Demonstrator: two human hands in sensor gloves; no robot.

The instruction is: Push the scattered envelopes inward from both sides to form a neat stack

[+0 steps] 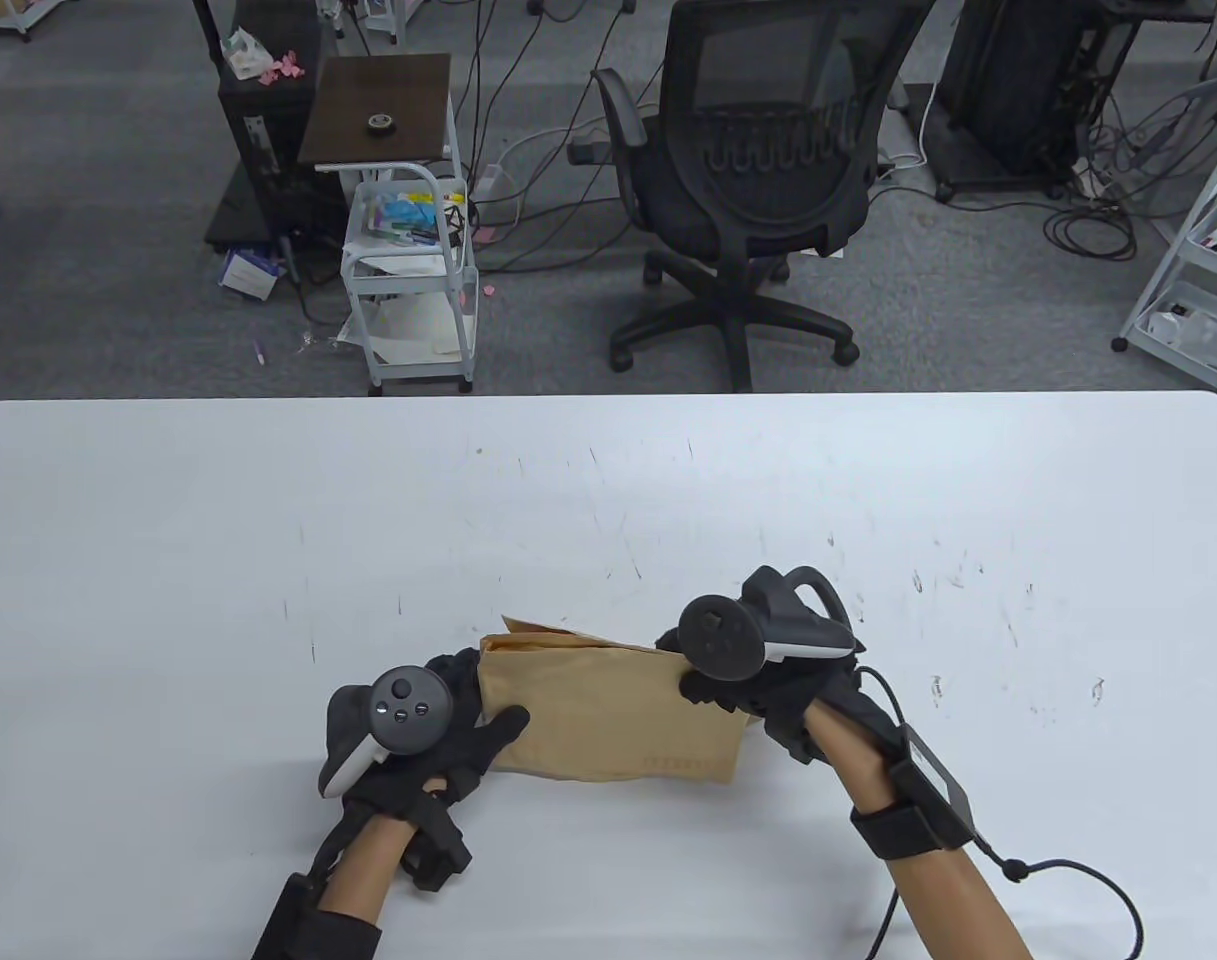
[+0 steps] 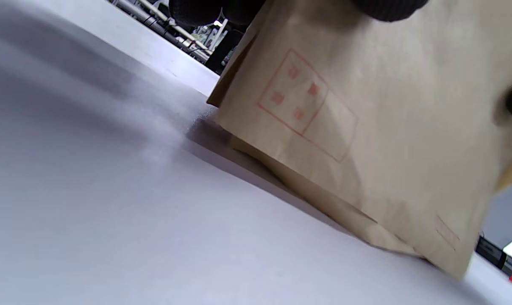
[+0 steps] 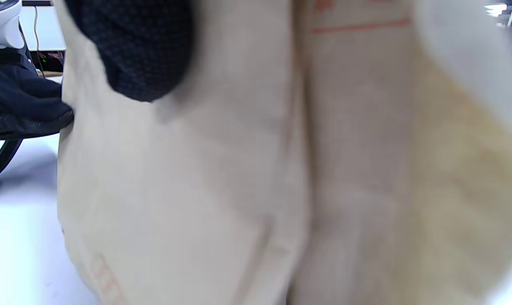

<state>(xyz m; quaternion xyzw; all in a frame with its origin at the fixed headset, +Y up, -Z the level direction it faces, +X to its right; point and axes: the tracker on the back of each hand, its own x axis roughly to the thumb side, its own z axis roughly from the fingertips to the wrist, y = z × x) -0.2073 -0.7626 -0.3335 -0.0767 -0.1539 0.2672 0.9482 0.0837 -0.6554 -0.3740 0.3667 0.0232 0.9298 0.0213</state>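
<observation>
While hands (image 1: 448, 730) grip, envelopes (image 1: 608, 710) lie crosswise.

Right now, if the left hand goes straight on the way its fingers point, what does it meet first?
The left hand already touches the envelopes at their left edge, so it meets that stack at once. Beyond it is the right hand.

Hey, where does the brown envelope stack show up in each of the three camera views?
Table view: envelope stack sits low centre on the white table, between the left hand and right hand.
Left wrist view: envelope stack fills the upper right, its lower edge on the table, showing a red printed box.
Right wrist view: envelope stack fills most of the frame, blurred.
Shared landmark: the white table.
</observation>
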